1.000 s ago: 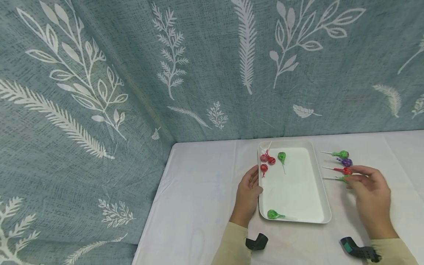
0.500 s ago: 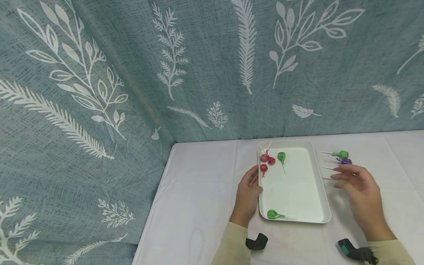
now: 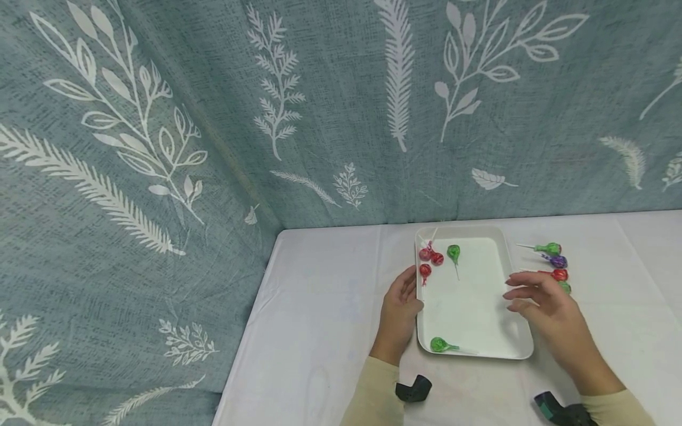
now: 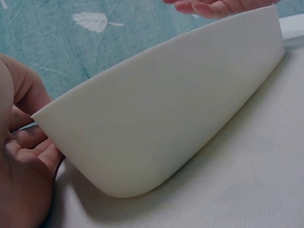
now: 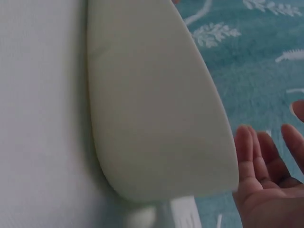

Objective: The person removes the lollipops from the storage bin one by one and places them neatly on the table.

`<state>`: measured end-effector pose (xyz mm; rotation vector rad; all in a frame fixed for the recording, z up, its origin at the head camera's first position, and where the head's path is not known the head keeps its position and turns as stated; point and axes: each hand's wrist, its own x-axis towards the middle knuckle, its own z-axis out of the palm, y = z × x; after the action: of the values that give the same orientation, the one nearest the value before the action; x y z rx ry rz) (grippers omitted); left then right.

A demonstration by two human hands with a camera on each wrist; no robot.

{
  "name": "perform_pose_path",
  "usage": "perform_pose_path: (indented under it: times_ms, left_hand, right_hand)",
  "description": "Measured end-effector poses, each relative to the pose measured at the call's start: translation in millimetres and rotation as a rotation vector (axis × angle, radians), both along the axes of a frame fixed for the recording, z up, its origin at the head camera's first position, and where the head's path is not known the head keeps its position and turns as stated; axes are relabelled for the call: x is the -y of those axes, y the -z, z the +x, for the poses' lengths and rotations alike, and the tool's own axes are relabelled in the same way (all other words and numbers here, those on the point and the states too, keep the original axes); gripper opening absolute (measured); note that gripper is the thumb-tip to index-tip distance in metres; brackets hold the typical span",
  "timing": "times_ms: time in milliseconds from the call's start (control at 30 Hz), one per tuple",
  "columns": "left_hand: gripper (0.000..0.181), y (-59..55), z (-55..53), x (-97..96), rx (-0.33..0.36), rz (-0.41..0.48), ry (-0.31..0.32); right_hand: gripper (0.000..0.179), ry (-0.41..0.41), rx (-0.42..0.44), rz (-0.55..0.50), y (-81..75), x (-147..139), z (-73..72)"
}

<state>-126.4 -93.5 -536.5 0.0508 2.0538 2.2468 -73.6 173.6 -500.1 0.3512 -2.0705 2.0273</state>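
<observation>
A white tray (image 3: 474,307) lies on the table. My left hand (image 3: 399,316) holds its left rim, with the thumb at the edge and the fingers along the outer wall. Above the tray's right rim hovers my right hand (image 3: 549,310), its fingers apart and nothing between them. Three red lollipops (image 3: 437,258) lie in the tray's far left corner. A green lollipop (image 3: 453,252) is beside them, and another green lollipop (image 3: 439,344) sits near the front left corner. In the left wrist view the tray's side wall (image 4: 156,109) hides its inside.
Right of the tray several lollipops lie in a column: a green one (image 3: 549,248), a purple one (image 3: 557,261), a red one (image 3: 559,274) and a partly hidden green one (image 3: 565,287). A patterned blue-green curtain (image 3: 341,106) hangs behind the white-covered table (image 3: 309,307).
My right hand has moved left, from the lollipops beside the tray to over the tray's right rim. Those lollipops stay where they lay. The left hand and tray have not moved.
</observation>
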Motion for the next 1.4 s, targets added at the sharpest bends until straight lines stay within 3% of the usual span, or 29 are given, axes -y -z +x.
perform_pose_path:
  times_ms: [300, 833, 1100, 1400]
  left_hand:
    - [0.074, 0.1, -0.1, 0.4, -0.019, 0.007, 0.006]
    - [0.073, -0.3, -0.8, 2.4, -0.01, -0.01, -0.001]
    - [0.072, 1.2, -0.6, 3.0, -0.01, -0.005, 0.007]
    - [0.075, 1.0, -1.2, 1.6, -0.016, 0.015, 0.013]
  right_hand:
    - [0.037, -0.108, 0.046, 0.227, -1.8, 18, 3.2]
    - [0.031, -0.304, 0.017, 0.25, 2.6, 47, 4.2]
    - [0.023, -0.42, 0.156, 0.326, 1.3, 56, -1.4]
    - [0.024, -0.547, 0.193, 0.369, 1.9, 69, -6.1]
